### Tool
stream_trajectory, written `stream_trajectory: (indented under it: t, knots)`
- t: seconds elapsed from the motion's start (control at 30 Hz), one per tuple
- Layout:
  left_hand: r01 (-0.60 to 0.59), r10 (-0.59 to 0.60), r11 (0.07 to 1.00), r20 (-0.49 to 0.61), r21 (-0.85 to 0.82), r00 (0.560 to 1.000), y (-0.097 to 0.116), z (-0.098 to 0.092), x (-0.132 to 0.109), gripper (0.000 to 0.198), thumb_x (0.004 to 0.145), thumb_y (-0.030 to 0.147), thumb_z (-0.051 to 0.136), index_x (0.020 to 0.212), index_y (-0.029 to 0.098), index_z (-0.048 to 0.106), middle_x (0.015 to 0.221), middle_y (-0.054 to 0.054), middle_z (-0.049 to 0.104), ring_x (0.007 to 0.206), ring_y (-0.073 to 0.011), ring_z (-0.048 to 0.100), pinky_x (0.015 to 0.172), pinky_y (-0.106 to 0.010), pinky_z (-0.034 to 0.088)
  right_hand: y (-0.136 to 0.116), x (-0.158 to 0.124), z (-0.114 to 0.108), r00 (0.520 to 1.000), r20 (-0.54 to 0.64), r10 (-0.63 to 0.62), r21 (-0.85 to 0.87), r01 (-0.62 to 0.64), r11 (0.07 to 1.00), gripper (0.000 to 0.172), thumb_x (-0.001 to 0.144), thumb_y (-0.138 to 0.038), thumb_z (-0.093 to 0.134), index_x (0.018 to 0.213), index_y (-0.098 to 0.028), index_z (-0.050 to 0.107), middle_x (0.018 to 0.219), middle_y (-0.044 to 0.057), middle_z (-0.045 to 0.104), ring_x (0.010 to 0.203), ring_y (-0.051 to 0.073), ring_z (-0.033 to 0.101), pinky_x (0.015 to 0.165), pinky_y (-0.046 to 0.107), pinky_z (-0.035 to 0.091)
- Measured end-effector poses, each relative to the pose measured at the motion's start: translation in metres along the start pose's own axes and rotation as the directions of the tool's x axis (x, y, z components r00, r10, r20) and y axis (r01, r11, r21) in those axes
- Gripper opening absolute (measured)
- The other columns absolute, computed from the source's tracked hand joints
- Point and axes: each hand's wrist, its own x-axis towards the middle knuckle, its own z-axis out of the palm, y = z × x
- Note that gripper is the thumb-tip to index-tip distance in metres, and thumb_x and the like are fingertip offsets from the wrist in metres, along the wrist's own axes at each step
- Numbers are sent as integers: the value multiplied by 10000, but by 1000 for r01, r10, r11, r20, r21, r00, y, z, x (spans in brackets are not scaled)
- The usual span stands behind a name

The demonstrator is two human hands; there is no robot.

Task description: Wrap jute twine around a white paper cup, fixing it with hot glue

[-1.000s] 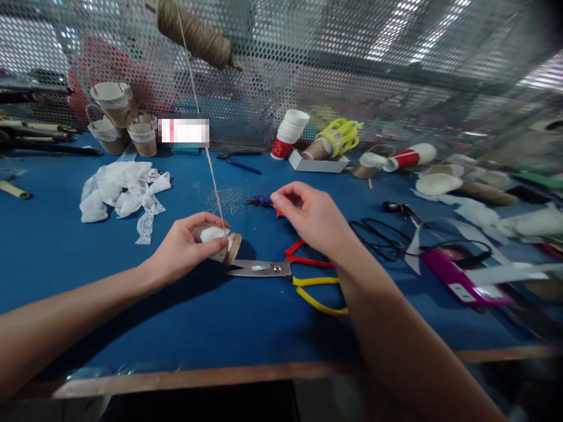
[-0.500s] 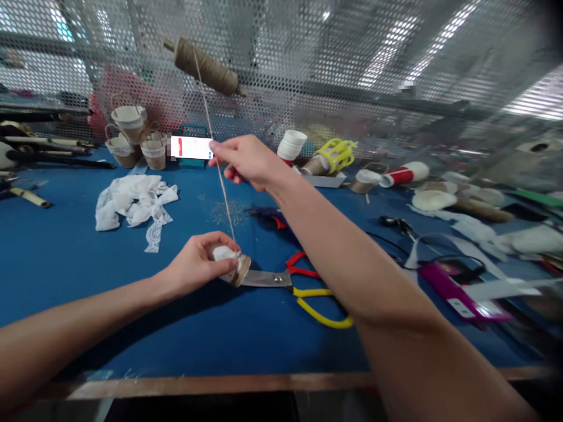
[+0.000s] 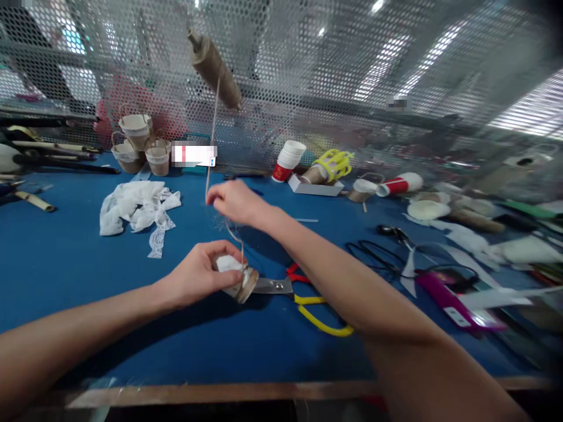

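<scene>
My left hand (image 3: 204, 271) is closed around a small white cup with a brown twine-wrapped rim (image 3: 248, 285), tilted on its side above the blue table. Twine (image 3: 213, 132) runs down from a brown spool (image 3: 215, 70) hanging at the mesh to my right hand (image 3: 233, 201), whose fingers are pinched on it. From there a slack length curves down to the cup. Scissors with red and yellow handles (image 3: 310, 300) lie beside the cup, under my right forearm, blades pointing left.
White lace (image 3: 136, 205) lies at left, with small twine-handled cups (image 3: 158, 158) behind it. A lit phone (image 3: 193, 154), stacked paper cups (image 3: 290, 158) and a yellow-netted item (image 3: 334, 165) stand at the back. A purple box (image 3: 457, 302) and cables are right.
My right hand has moved down, closer to the cup. The twine between my hands has gone from taut to slack, and the hanging spool has swung to a steeper tilt.
</scene>
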Motion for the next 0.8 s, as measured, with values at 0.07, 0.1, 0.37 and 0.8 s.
stream_trajectory:
  t: [0.07,0.1,0.37,0.8]
  knots:
    - [47,-47,999,46,-1,998,2,2,-4,182,593,174,626,745,140,533,577,56,505,511,-69,424,530,-207,350,2,-16,17,985,167,-28,0,29,1000,224,662,-19,446,693,-139,633,730,33,636,696,125,556,666,235,392]
    - [69,-69,998,66,4,995,3,4,-6,181,585,176,630,737,141,538,560,61,491,506,-70,420,526,-206,345,4,-23,24,964,260,-47,21,43,999,212,650,-24,467,674,-146,638,712,18,640,668,115,552,636,221,392]
    - [181,-159,982,258,-62,953,9,13,-18,179,556,136,643,710,154,555,590,58,521,521,-70,450,542,-211,351,13,-40,32,812,575,-99,240,-52,969,255,710,-89,446,867,-152,638,586,-29,590,428,50,465,407,158,372]
    - [-35,38,997,-39,65,999,8,-12,2,165,601,195,636,733,149,549,660,44,540,532,-55,447,539,-181,356,35,-44,5,946,-92,310,91,-302,949,309,842,-273,362,1079,-138,509,931,84,624,695,118,599,570,213,464]
